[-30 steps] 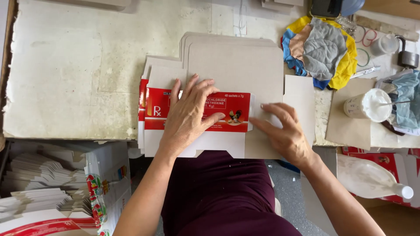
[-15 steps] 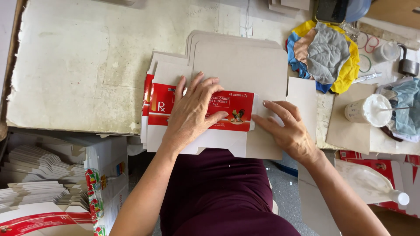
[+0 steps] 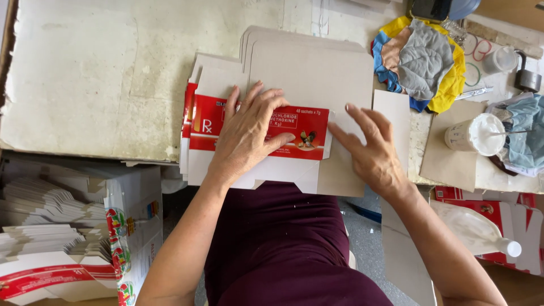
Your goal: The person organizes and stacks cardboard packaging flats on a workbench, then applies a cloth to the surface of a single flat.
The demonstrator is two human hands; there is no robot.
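Bright, even daylight-like light from above, soft faint shadows under the left hand (image 3: 246,133) and right hand (image 3: 371,150), pale bench (image 3: 85,73) slightly washed out, no harsh glare, focus sharp throughout, mild wide-angle bending at edges

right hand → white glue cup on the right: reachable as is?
Probably yes. The right hand rests on the grey cardboard sheet, and only flat brown card lies between it and the white cup; nothing upright blocks it.

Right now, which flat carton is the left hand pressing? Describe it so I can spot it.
Find the grey board sheets at the table's middle. On their near edge the left hand presses a flattened carton, the only one showing a red printed panel among plain grey neighbours.
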